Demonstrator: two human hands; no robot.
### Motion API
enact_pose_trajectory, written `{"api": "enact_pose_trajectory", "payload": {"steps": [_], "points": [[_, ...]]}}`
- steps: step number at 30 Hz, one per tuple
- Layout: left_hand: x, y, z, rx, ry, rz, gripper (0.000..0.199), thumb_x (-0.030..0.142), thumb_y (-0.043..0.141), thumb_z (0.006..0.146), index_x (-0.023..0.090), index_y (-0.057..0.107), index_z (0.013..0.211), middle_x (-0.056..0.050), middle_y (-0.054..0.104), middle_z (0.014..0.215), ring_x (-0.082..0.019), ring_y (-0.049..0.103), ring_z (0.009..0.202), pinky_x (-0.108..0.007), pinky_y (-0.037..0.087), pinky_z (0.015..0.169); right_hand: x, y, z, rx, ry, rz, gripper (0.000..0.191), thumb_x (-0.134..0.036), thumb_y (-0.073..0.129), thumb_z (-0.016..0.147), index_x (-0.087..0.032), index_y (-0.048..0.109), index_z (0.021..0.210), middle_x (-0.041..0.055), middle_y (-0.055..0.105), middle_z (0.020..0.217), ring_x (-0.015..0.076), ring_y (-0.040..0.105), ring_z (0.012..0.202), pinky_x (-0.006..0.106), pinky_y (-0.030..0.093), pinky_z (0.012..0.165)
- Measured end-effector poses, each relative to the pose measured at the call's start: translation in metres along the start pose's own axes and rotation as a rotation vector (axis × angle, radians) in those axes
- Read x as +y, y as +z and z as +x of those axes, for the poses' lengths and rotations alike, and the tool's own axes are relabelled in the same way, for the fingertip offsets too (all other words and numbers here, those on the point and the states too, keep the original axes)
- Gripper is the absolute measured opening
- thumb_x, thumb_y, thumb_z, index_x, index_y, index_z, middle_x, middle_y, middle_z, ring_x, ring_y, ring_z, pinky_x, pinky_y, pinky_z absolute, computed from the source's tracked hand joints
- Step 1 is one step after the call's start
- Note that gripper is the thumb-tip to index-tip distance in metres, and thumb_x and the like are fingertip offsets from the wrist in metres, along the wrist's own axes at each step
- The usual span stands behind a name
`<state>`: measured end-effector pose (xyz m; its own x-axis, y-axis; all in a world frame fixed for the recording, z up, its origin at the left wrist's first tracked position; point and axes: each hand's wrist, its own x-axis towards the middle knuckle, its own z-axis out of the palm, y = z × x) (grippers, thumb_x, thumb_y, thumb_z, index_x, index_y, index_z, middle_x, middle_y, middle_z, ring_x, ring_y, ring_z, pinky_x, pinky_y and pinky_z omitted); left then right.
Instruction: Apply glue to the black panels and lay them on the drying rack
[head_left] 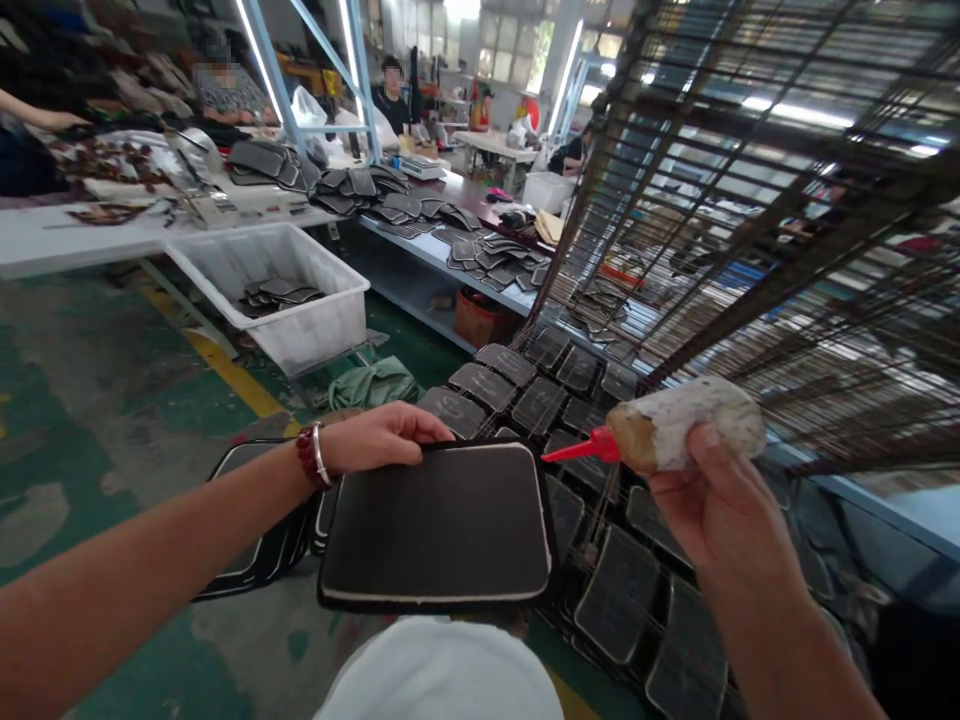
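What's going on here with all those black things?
A person's left hand holds the far edge of a black panel with a pale line around its border. The right hand holds a stained white bottle sideways, its red nozzle close to the panel's far right corner. More dark panels lie in rows beyond and to the right.

Dark panels [619, 595] lie in rows on what seems a wire rack [739, 310].
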<state>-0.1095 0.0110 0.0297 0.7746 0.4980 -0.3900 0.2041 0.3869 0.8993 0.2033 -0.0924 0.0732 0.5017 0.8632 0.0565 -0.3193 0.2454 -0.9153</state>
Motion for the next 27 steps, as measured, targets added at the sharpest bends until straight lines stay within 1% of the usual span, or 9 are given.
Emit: {"api": "enact_pose_trajectory", "payload": {"steps": [2,5,8,11,14,18,20,23,27], "points": [[0.004,0.005,0.006,-0.041,-0.014,0.020,0.043,0.008,0.057,0.059,0.017,0.072,0.099,-0.004,0.075,0.096,-0.017,0.070,0.077,-0.023,0.052,0.067,-0.004,-0.005,-0.001,-0.012,-0.016,-0.026,0.034,-0.029,0.076,0.076,-0.022,0.066,0.109,0.0018,0.071,0.102,0.0153,0.068,0.093,0.024,0.057,0.081],[0.007,0.011,0.013,-0.071,-0.027,0.027,0.043,0.009,0.057,0.058,0.016,0.073,0.097,-0.004,0.076,0.094,-0.017,0.070,0.075,-0.022,0.052,0.064,-0.008,-0.010,-0.003,-0.012,-0.043,-0.070,0.034,-0.028,0.077,0.075,-0.022,0.066,0.107,0.0019,0.072,0.100,0.0162,0.068,0.093,0.027,0.056,0.087],[0.008,0.013,0.017,-0.094,-0.041,0.021,0.042,0.009,0.058,0.058,0.017,0.073,0.096,-0.003,0.076,0.091,-0.017,0.069,0.071,-0.021,0.051,0.061,-0.010,-0.014,-0.003,-0.009,-0.063,-0.092,0.035,-0.028,0.077,0.074,-0.023,0.066,0.107,0.0017,0.072,0.100,0.0167,0.068,0.093,0.029,0.055,0.089],[0.010,0.014,0.020,-0.112,-0.051,0.015,0.041,0.009,0.059,0.058,0.016,0.073,0.096,-0.005,0.075,0.091,-0.017,0.069,0.071,-0.021,0.051,0.061,-0.011,-0.019,-0.002,-0.014,-0.074,-0.098,0.035,-0.028,0.078,0.073,-0.024,0.066,0.106,0.0009,0.072,0.102,0.0176,0.068,0.094,0.032,0.055,0.090],[0.012,0.014,0.022,-0.113,-0.050,0.018,0.041,0.009,0.059,0.058,0.015,0.073,0.096,-0.006,0.075,0.092,-0.018,0.069,0.072,-0.022,0.051,0.062,-0.011,-0.023,-0.002,-0.036,-0.094,-0.105,0.031,-0.030,0.079,0.073,-0.025,0.068,0.102,0.0007,0.072,0.101,0.0184,0.068,0.095,0.034,0.053,0.094],[0.015,0.014,0.024,-0.085,-0.049,0.023,0.040,0.009,0.059,0.058,0.016,0.073,0.095,-0.006,0.075,0.091,-0.018,0.069,0.072,-0.022,0.051,0.062,-0.013,-0.027,-0.007,-0.051,-0.097,-0.124,0.028,-0.032,0.079,0.072,-0.025,0.068,0.097,0.0020,0.072,0.100,0.0229,0.068,0.095,0.043,0.053,0.095],[0.015,0.013,0.026,-0.076,-0.042,0.018,0.040,0.009,0.059,0.057,0.015,0.073,0.095,-0.006,0.075,0.091,-0.018,0.069,0.072,-0.023,0.051,0.062,-0.014,-0.028,-0.011,-0.051,-0.078,-0.123,0.030,-0.032,0.079,0.072,-0.026,0.068,0.099,0.0031,0.073,0.101,0.0246,0.068,0.096,0.046,0.052,0.096],[0.015,0.009,0.029,-0.055,-0.036,0.025,0.041,0.008,0.059,0.057,0.015,0.073,0.094,-0.007,0.075,0.091,-0.019,0.069,0.075,-0.023,0.051,0.064,-0.015,-0.030,-0.016,-0.064,-0.050,-0.114,0.040,-0.032,0.080,0.070,-0.026,0.066,0.107,0.0046,0.073,0.102,0.0253,0.069,0.096,0.045,0.053,0.094],[0.014,0.004,0.033,-0.023,-0.017,0.033,0.042,0.008,0.058,0.057,0.015,0.074,0.095,-0.006,0.075,0.093,-0.019,0.069,0.079,-0.024,0.052,0.066,-0.017,-0.034,-0.022,-0.077,-0.020,-0.121,0.050,-0.034,0.080,0.069,-0.026,0.062,0.116,0.0080,0.072,0.105,0.0258,0.069,0.096,0.039,0.058,0.085]]}}
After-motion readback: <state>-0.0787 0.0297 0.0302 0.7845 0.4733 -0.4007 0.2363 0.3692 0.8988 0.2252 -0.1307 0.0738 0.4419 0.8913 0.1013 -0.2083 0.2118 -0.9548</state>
